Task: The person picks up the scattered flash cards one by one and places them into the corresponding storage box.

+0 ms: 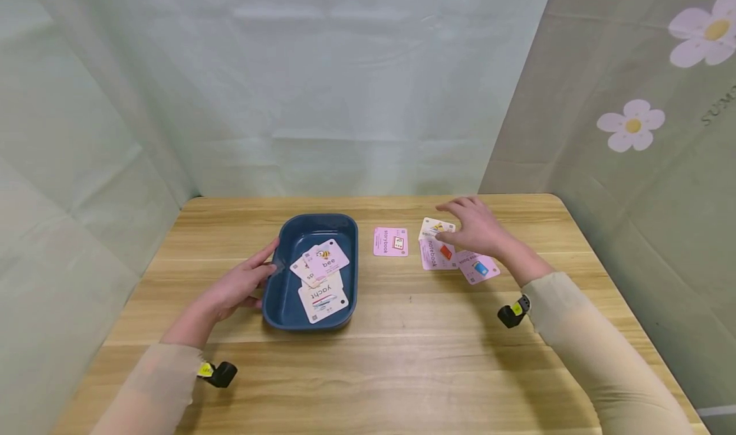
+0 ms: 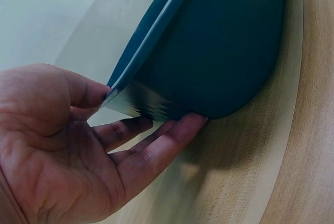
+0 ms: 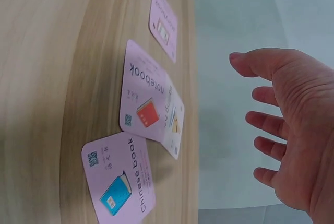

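Observation:
My left hand [image 1: 240,285] holds the left side of a dark blue plastic basin [image 1: 269,307]. In the left wrist view the thumb is at the basin's rim and the fingers [image 2: 156,153] lie against its lower outer wall. Inside the basin is a loose pile of picture cards, with a bee card [image 1: 330,259] and a yacht card [image 1: 323,302] on view. My right hand [image 1: 477,227] hovers with spread fingers over a pink notebook card [image 3: 143,93], which partly overlaps a white sailing card [image 3: 174,122]. Nothing shows between its fingers.
A pink Chinese book card [image 3: 122,179] lies next to the notebook card, nearer the right forearm. Between the basin and these cards is a pink storybook card [image 1: 390,242]. All rest on a wooden table [image 1: 402,365], with pale hanging sheets [image 1: 345,90] behind it.

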A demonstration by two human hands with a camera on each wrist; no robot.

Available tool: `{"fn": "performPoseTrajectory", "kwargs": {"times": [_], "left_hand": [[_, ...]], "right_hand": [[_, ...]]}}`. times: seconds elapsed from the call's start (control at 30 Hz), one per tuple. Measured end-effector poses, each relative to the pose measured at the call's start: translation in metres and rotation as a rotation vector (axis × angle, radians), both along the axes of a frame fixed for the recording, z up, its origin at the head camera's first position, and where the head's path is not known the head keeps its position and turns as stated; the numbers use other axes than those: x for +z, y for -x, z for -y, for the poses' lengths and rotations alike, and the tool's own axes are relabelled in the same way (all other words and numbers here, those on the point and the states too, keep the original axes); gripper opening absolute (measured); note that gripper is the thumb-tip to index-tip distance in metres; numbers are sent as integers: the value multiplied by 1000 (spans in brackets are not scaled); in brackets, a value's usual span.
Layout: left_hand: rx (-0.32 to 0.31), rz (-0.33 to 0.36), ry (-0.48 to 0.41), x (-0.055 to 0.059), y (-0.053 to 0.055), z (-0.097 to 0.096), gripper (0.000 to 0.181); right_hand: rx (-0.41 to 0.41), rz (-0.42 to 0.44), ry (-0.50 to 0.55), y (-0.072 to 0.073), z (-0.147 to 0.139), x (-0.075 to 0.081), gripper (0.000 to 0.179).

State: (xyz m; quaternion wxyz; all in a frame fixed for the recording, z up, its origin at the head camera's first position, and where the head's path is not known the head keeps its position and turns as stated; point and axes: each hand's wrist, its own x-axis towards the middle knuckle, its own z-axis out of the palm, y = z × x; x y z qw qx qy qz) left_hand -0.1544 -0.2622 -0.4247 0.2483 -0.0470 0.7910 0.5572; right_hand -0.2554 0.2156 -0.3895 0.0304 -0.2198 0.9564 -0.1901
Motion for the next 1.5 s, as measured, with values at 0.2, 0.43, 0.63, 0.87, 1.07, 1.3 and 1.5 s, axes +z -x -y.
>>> {"fn": "performPoseTrajectory", "kwargs": {"times": [0.2, 0.43, 0.63, 0.87, 1.07, 1.3, 1.5], "left_hand": [[2, 1, 2, 1, -1, -1, 64], [2, 0, -2, 1, -1, -1, 64], [0, -6, -2, 0, -1, -1, 64], [-4, -8, 4, 2, -1, -1, 64], [-6, -8, 15, 2, 0, -2, 65], [3, 0, 22, 3, 0, -2, 64], [-4, -8, 11, 3, -2, -3, 65]], "right_hand": [[-9, 29, -20, -2, -4, -3, 72], [4, 45, -55, -2, -9, -9, 70], [6, 47, -69, -3, -13, -16, 68], [2, 76, -86, -5, -16, -24, 72], [5, 93, -116, -5, -18, -32, 73], [-3, 117, -105, -4, -21, -40, 73], [4, 117, -124, -3, -23, -45, 75]]}}
